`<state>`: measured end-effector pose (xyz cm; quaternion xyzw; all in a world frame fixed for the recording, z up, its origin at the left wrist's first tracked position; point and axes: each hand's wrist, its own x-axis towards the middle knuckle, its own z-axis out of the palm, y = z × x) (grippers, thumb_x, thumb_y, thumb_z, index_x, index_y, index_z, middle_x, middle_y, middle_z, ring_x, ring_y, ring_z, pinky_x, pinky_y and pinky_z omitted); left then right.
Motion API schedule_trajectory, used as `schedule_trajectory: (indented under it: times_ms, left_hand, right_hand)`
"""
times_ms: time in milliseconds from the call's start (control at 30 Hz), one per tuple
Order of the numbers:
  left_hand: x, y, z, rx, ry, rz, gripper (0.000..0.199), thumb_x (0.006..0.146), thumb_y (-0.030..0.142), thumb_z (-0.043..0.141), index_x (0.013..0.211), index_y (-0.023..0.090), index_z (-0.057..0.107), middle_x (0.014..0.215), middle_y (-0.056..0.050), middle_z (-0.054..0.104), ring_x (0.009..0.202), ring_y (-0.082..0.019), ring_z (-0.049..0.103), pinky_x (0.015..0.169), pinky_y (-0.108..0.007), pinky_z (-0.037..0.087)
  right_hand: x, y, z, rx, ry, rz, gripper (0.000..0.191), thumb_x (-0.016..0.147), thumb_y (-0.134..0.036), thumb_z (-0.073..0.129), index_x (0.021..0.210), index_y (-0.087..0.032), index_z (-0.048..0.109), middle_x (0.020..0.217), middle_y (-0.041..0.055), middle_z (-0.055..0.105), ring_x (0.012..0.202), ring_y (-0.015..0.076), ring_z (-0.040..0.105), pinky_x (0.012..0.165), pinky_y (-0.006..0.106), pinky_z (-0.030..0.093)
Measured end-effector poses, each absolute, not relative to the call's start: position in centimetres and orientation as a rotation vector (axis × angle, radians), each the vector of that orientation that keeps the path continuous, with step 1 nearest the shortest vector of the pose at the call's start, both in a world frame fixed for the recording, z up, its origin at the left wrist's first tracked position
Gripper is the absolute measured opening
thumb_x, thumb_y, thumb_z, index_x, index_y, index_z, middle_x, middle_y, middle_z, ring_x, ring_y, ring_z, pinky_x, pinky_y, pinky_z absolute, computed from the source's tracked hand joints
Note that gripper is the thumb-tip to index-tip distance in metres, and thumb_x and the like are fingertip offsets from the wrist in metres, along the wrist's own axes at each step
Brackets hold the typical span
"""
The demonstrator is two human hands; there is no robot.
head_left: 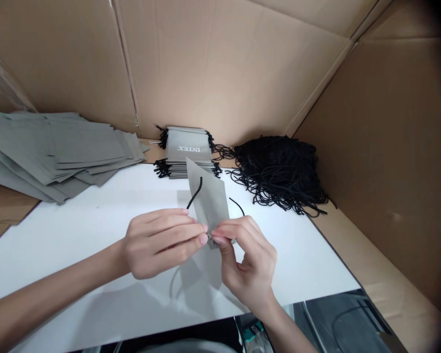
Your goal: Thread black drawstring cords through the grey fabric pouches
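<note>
A flat grey pouch [208, 196] is held up over the white tabletop, tilted, with its lower edge between my hands. My left hand [161, 242] pinches that edge with thumb and fingertips. Close beside it, almost touching, my right hand [248, 255] pinches the same edge. One end of a black cord [195, 192] sticks up above my left fingers. Another black cord end [237, 205] curves out behind my right hand. Whether both ends belong to one cord I cannot tell; the part between is hidden by my fingers and the pouch.
A neat stack of grey pouches [189, 147] with black cords and white INTEX lettering stands at the back. To its right lies a tangled heap of black cords [279, 169]. Flat grey pouches [84, 147] fan out at the left. Cardboard walls [220, 63] enclose the white table [77, 235].
</note>
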<state>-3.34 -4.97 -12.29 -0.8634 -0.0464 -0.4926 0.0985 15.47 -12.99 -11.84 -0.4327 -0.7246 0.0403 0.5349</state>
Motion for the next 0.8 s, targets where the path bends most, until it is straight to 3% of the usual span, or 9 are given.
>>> schedule_trajectory:
  times_ms: [167, 667, 800]
  left_hand:
    - [-2.6, -5.5, -11.1, -2.678, -0.147, -1.489, 0.009, 0.088, 0.007, 0.064, 0.09, 0.014, 0.069, 0.087, -0.004, 0.078, 0.079, -0.013, 0.072, 0.086, -0.03, 0.062]
    - [-1.9, -6.8, -11.3, -2.806, -0.286, -1.696, 0.008, 0.088, 0.007, 0.065, 0.087, 0.014, 0.065, 0.091, -0.008, 0.077, 0.079, -0.013, 0.072, 0.09, -0.035, 0.062]
    - [-2.1, -6.9, -11.5, -2.947, -0.408, -1.791, 0.01, 0.089, 0.006, 0.064, 0.091, 0.015, 0.066, 0.091, -0.007, 0.077, 0.082, -0.014, 0.072, 0.09, -0.036, 0.063]
  right_hand:
    - [14.9, -13.0, -12.5, -1.022, -1.652, 0.041, 0.022, 0.087, -0.001, 0.051, 0.091, -0.022, 0.056, 0.077, 0.0027, 0.061, 0.07, 0.0175, 0.055, 0.063, 0.033, 0.043]
    - [12.4, -13.2, -13.8, -1.056, -1.327, 0.248, 0.014, 0.099, -0.015, 0.043, 0.089, -0.022, 0.051, 0.08, 0.0038, 0.051, 0.075, 0.0192, 0.052, 0.066, 0.034, 0.044]
    - [13.3, -13.2, -13.3, -1.096, -1.443, 0.286, 0.014, 0.098, -0.012, 0.046, 0.092, -0.022, 0.053, 0.083, 0.0031, 0.054, 0.078, 0.0176, 0.054, 0.068, 0.032, 0.046]
